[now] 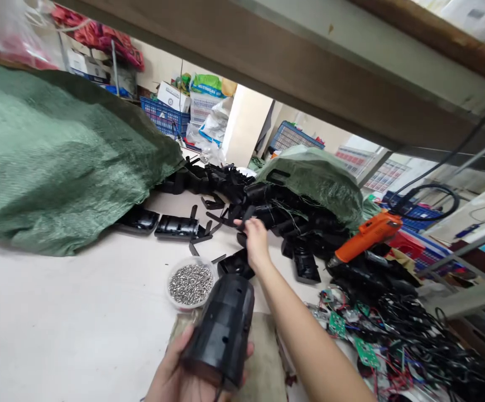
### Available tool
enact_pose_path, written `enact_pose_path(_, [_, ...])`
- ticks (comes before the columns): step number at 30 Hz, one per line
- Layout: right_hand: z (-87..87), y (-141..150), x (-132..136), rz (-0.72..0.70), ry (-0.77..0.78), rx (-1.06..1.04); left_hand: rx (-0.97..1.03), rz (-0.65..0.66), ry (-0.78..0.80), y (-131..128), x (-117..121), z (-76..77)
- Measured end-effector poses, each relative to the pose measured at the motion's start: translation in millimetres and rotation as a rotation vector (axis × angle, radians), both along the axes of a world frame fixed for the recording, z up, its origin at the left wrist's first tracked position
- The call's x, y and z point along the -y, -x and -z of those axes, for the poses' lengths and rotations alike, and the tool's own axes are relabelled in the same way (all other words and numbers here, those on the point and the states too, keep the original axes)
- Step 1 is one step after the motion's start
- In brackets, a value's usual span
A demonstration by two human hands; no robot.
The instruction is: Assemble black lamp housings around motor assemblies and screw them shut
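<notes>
A black plastic housing (225, 324), rounded and with small holes in its side, rests in my left hand (173, 363), whose fingers wrap round its lower end. A thin cord hangs from that end. My right hand (257, 240) reaches forward to the heap of black plastic parts (267, 215). Its fingers are closed on a slim black plastic piece (248, 214), partly hidden and slightly blurred. Just beyond the housing lies another black shell (238, 263). A round tub of small metal screws (191, 283) stands left of the housing.
An orange electric screwdriver (363, 237) hangs from a cable at right. Below it spread green circuit boards (365, 352) and tangled black cables (430, 335). Green woven sacks (66, 151) cover the left and the back of the heap. A beam (267, 72) crosses overhead.
</notes>
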State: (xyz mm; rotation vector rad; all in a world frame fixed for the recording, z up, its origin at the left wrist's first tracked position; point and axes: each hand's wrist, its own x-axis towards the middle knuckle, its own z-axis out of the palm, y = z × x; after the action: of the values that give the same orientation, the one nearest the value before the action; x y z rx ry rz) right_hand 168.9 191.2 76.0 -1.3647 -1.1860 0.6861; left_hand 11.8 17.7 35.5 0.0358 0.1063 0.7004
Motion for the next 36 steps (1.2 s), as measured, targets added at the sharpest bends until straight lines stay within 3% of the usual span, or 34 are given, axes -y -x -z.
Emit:
enact_pose_path(3, [-27.1, -19.3, 52.0, -0.014, -0.068, -0.133, 0.072, 0.023, 0.077, 0.7, -4.1, -0.6])
enact_pose_path(6, [-44.4, -38.2, 116.8, -0.070, -0.031, -0.176, 0.075, 0.046, 0.115, 1.8, -4.8, -1.4])
enact_pose_path(9, [-45.5, -45.7, 171.7, -0.135, 0.172, -0.178, -0.061, 0.011, 0.060, 2.5, -3.2, -7.1])
enact_pose_path(12, [-37.9, -39.1, 202.0, -0.168, 0.350, -0.207, -0.365, -0.074, -0.040, 5.2, -2.4, -17.8])
enact_pose_path(16, [-30.3, -22.4, 210.6, -0.211, 0.290, -0.307, -0.752, -0.154, -0.195, 13.2, -4.6, -31.9])
enact_pose_path(23, [-27.3, -9.0, 208.3, -0.242, 0.139, -0.435, -1.147, -0.194, -0.476, 28.4, -12.0, -39.3])
enact_pose_path(28, [-15.4, -7.4, 207.4, -0.240, 0.144, -0.400, -1.436, -0.272, -0.886, 24.2, -17.2, -31.3])
enact_pose_path(32, [6.0, -9.8, 204.5, -0.241, 0.158, -0.272, -1.633, -0.201, -1.230, 11.4, -14.5, -20.7])
enact_pose_path(36, [22.2, -14.6, 203.7, -0.249, 0.218, -0.185, -1.762, -0.103, -1.304, -0.6, -10.3, -21.4])
